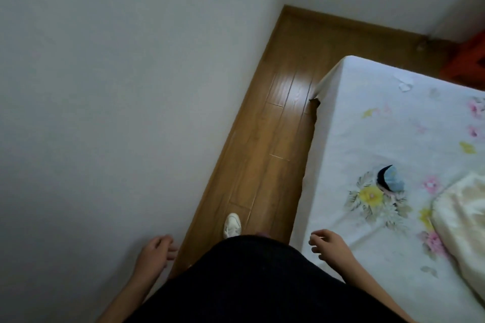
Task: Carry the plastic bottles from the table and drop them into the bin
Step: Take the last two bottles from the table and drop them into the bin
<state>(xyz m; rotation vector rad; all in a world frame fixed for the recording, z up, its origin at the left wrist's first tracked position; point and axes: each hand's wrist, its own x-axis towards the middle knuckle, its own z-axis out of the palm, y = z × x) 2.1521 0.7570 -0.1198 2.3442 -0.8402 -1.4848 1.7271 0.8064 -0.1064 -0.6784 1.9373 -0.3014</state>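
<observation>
No plastic bottle, table or bin shows in the head view. My left hand (154, 250) hangs low at the left, close to the white wall, fingers loosely curled and apart, holding nothing. My right hand (329, 244) hangs at the right over the near edge of the bed, fingers spread a little, also holding nothing. Between them are my dark clothes and one white shoe (232, 225) stepping on the wooden floor.
A narrow strip of wooden floor (278, 118) runs between the white wall (118, 86) on the left and a bed with a floral sheet (380, 139) on the right. A small blue and black item (391, 178) and a cream quilt (462, 217) lie on it. Something red (469, 60) stands at the far right.
</observation>
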